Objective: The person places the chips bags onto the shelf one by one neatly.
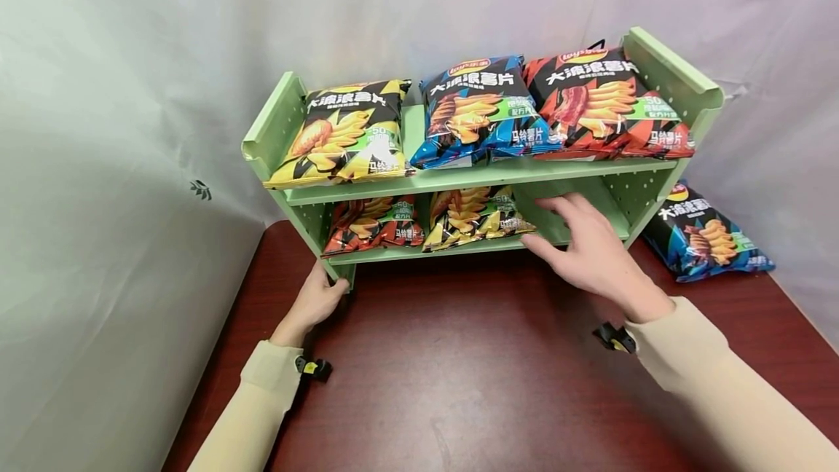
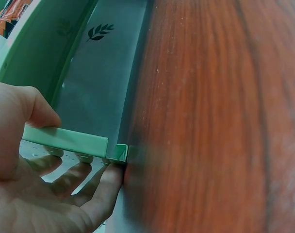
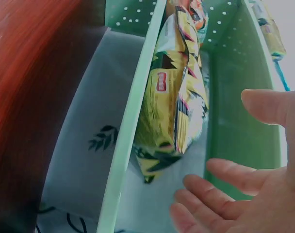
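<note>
A green two-tier shelf (image 1: 485, 179) stands on the table with chip bags on both tiers. My left hand (image 1: 317, 296) pinches the foot of its left side panel, thumb on one face and fingers behind, as the left wrist view shows. In front of the lower tier's right part is my right hand (image 1: 585, 250), fingers spread and holding nothing. Nearest to it on that tier lies a yellow chip bag (image 1: 475, 218), seen from its end in the right wrist view. Left of that bag is a red chip bag (image 1: 376, 224).
The upper tier carries a yellow bag (image 1: 344, 135), a blue bag (image 1: 483, 111) and a red bag (image 1: 603, 104). Another blue bag (image 1: 708, 235) lies on the dark red table (image 1: 446, 355), right of the shelf. Pale curtains (image 1: 118, 166) enclose the sides and back.
</note>
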Tool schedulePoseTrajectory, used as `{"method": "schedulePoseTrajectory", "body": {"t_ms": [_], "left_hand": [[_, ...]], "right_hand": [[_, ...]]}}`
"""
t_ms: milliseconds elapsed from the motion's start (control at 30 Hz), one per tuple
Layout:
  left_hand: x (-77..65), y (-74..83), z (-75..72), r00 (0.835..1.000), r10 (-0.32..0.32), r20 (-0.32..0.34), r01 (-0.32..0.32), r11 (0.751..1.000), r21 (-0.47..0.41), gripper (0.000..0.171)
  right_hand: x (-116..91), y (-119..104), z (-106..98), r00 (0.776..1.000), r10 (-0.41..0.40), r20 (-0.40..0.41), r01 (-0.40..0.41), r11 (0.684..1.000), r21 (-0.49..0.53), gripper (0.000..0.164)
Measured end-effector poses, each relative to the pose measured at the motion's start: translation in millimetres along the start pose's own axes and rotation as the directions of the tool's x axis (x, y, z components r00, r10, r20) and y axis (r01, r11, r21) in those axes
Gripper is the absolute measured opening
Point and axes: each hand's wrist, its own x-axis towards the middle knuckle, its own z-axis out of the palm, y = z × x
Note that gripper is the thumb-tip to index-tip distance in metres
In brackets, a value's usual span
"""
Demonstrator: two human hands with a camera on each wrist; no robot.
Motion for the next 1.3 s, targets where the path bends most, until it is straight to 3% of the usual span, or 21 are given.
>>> {"method": "schedulePoseTrajectory", "body": {"t_ms": [133, 267, 500, 667, 967, 1300], "left_hand": [[0.2, 0.1, -0.9, 1.000, 0.009, 0.000, -0.009, 1.000, -0.002, 0.067], [0.5, -0.2, -1.0, 1.000, 0.007, 0.002, -0.007, 1.000, 0.006, 0.068], [0.5, -0.5, -1.7, 1.000, -0.007, 0.012, 0.007, 1.000, -0.008, 0.069], [0.6, -1.6, -1.5, 1.000, 0.000, 0.017, 0.001, 1.000, -0.020, 0.070], [1.0, -2.0, 0.1, 1.000, 0.010, 0.008, -0.010, 1.000, -0.017, 0.071], [1.1, -1.3, 0.3, 1.000, -0.003, 0.014, 0.004, 1.000, -0.016, 0.071]], "right_hand": [[-19.2, 8.9, -12.1, 0.993, -0.057, -0.106, 0.053, 0.998, -0.040, 0.046], [-38.5, 27.5, -24.5, 0.971, -0.085, -0.222, 0.062, 0.992, -0.106, 0.034], [-66.8, 75.3, -37.6, 0.926, -0.051, -0.373, -0.017, 0.984, -0.178, 0.019], [-79.8, 114.4, -42.7, 0.930, 0.015, -0.367, -0.104, 0.969, -0.224, 0.023], [-79.4, 167.6, -54.9, 0.943, 0.215, -0.253, -0.284, 0.917, -0.279, 0.044], [-68.9, 210.1, -62.8, 0.942, 0.297, -0.155, -0.331, 0.897, -0.293, 0.076]]}}
